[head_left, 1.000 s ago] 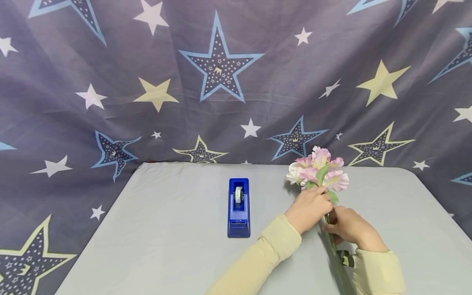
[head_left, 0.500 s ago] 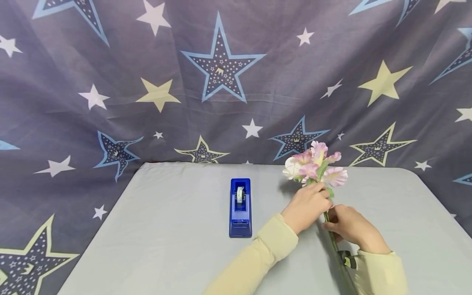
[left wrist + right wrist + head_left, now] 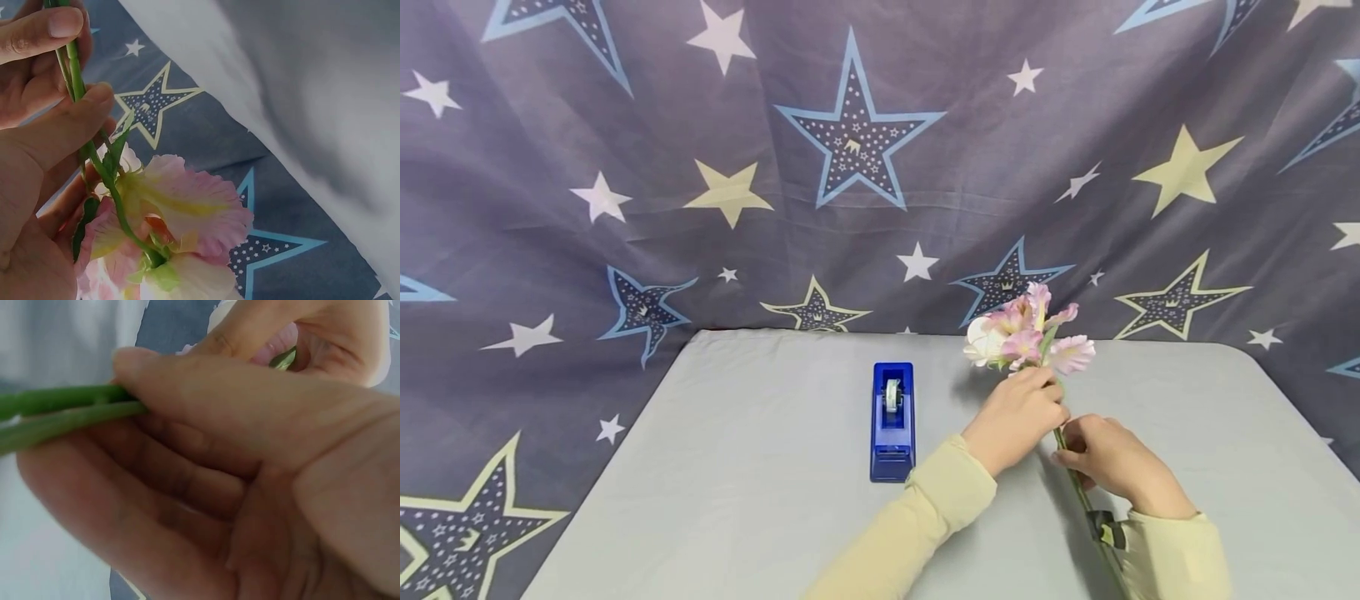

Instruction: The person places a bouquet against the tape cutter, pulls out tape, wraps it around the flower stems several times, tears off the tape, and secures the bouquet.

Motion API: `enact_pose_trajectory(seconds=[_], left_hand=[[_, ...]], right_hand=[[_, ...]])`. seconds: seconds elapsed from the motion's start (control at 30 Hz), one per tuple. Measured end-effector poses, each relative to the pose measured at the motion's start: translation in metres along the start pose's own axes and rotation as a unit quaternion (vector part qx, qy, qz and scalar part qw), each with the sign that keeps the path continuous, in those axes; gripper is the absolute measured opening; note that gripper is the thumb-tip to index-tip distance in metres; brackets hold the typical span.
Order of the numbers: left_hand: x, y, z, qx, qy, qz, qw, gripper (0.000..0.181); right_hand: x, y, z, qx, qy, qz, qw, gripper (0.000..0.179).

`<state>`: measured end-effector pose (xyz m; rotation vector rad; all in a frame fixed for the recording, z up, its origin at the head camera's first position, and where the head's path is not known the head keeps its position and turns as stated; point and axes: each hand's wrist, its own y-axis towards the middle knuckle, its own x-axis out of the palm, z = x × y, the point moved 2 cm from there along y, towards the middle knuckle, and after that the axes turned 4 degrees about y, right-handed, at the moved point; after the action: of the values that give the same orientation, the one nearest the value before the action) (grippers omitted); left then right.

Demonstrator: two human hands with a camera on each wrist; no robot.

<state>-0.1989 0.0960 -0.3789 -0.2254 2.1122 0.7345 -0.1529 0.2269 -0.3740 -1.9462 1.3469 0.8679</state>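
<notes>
flower stems [image 3: 1081,493] slant far-left to near-right; your left hand [image 3: 1018,417] grips just below blooms [image 3: 1024,340], your right hand [image 3: 1112,462] pinches them nearer you.

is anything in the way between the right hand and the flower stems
Nothing visible is: the right hand holds the green stems directly between thumb and fingers. The left hand grips them nearer the blossoms, and the blue tape dispenser stands apart, off to the left.
</notes>
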Motion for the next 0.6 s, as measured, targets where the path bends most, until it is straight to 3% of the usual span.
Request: enact_pose_trajectory(seconds=[0.6], left_hand=[[-0.016, -0.014, -0.010, -0.001, 0.039, 0.015, 0.9991, 0.019]], right_hand=[[0.003, 0.002, -0.012, -0.029, -0.020, 0.013, 0.9993, 0.028]])
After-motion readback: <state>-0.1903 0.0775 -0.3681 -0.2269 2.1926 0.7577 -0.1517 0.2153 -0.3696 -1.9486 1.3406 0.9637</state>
